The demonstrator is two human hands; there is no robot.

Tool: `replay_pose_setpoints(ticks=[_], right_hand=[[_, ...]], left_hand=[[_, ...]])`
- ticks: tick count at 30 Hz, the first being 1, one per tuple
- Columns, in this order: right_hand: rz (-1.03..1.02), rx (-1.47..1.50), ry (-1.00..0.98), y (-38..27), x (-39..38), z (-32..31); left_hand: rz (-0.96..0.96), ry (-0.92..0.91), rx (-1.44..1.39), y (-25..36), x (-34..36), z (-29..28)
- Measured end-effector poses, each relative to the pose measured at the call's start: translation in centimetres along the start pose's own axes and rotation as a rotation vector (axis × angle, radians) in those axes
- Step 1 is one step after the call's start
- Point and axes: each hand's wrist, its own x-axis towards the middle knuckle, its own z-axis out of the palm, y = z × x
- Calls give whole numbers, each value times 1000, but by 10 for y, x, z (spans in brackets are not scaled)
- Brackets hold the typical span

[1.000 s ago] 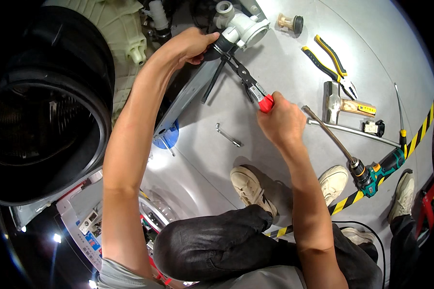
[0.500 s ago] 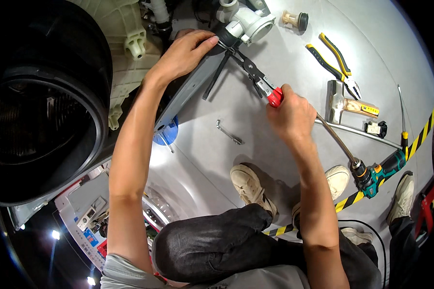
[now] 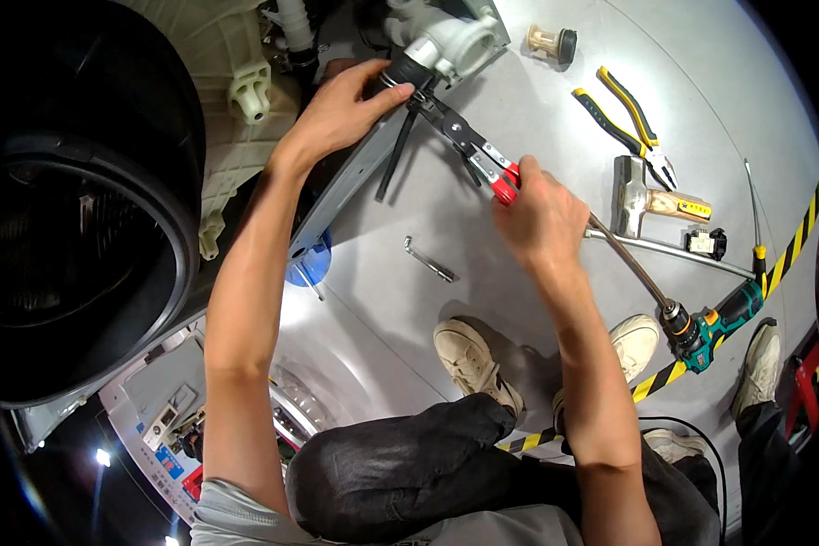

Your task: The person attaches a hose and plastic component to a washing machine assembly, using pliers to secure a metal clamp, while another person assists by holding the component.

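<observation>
With my right hand [image 3: 544, 214] I grip the red handles of a pair of hose clamp pliers [image 3: 464, 135]. The plier jaws meet a wire clamp on a short black rubber hose [image 3: 411, 71]. That hose joins a white plastic pump housing [image 3: 464, 44], which has a wide round opening. My left hand [image 3: 344, 111] is closed around the hose, its thumb beside the clamp and the plier tips. The fingertips behind the hose are hidden. A dark bar [image 3: 394, 156] hangs down near the jaws, beside a grey metal panel edge [image 3: 359, 162].
A large black drum gasket [image 3: 187, 214] fills the left side. On the floor at right lie combination pliers [image 3: 642, 136], a hammer [image 3: 632, 196], a cordless drill [image 3: 701, 337], a screwdriver [image 3: 761, 259] and a filter plug [image 3: 552, 43]. A small socket wrench [image 3: 430, 259] lies centrally. Another person's shoe [image 3: 760, 364] is at far right.
My right hand and the clamp pliers have moved slightly left, and the red handles now show spread apart. The pump housing and hose sit a little further left and lower.
</observation>
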Motion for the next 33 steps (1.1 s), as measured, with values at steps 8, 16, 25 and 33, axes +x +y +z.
replay_pose_setpoints(ticks=[8,16,25,33], right_hand=[[24,-35,-48,-6,11,-9],[35,-23,-101,-13,12,-19],[15,-4,-65,-6,12,-15],[-4,9,8,0,9,-8]], left_hand=[[85,-1,-9,10,2,-2],[170,28,26,-3,7,-1],[58,-68,12,2,0,-7],[-40,-59,8,8,4,-8]])
